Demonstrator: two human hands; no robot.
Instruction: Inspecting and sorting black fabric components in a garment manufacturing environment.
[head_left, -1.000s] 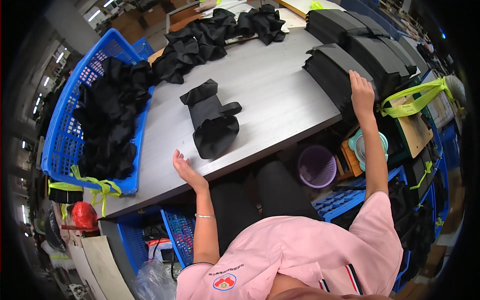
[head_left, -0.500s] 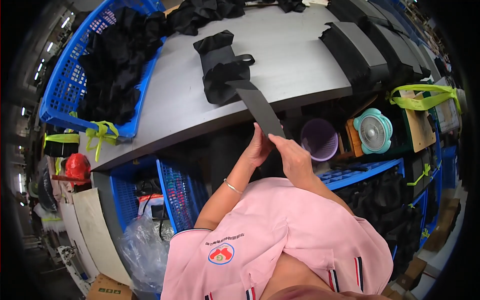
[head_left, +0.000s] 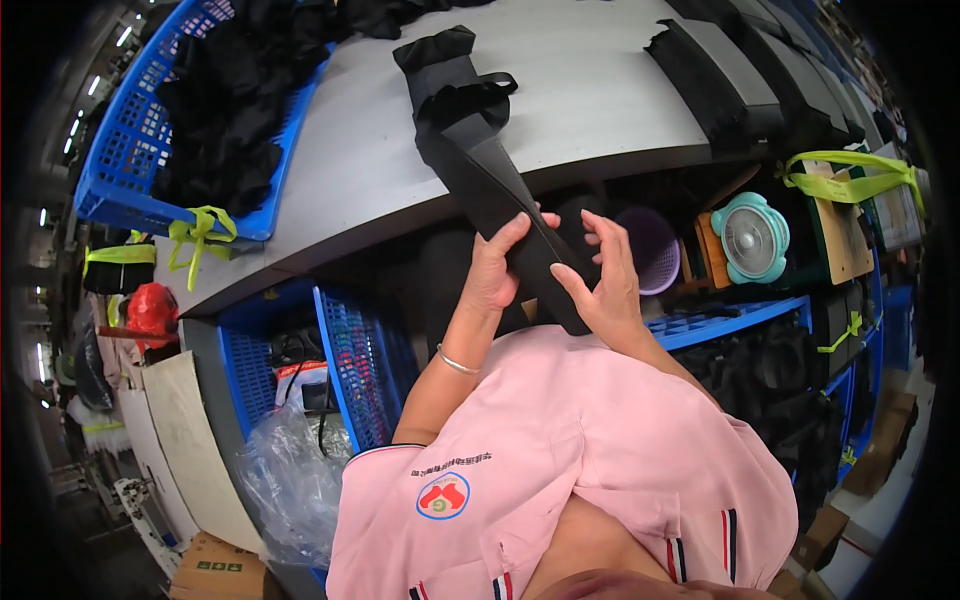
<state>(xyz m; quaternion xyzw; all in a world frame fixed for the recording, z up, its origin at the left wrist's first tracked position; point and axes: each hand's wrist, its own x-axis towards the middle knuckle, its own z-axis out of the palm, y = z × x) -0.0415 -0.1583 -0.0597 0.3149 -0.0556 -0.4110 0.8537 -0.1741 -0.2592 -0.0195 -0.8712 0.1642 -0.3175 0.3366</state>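
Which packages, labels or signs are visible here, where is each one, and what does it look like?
Cardboard box: on the floor at lower left, brown, with a small green and white label.
Clear plastic bag: beside the blue crate under the table, crumpled, transparent.
Shirt badge: on the pink shirt's chest, round, red and green on white.
Flat cardboard: under the table at right, brown, tied with yellow-green strap.

Both hands point(head_left: 550, 270) gripping black strap point(head_left: 500, 195), grey table point(head_left: 590, 100), possibly fabric-filled blue basket point(head_left: 120, 170)
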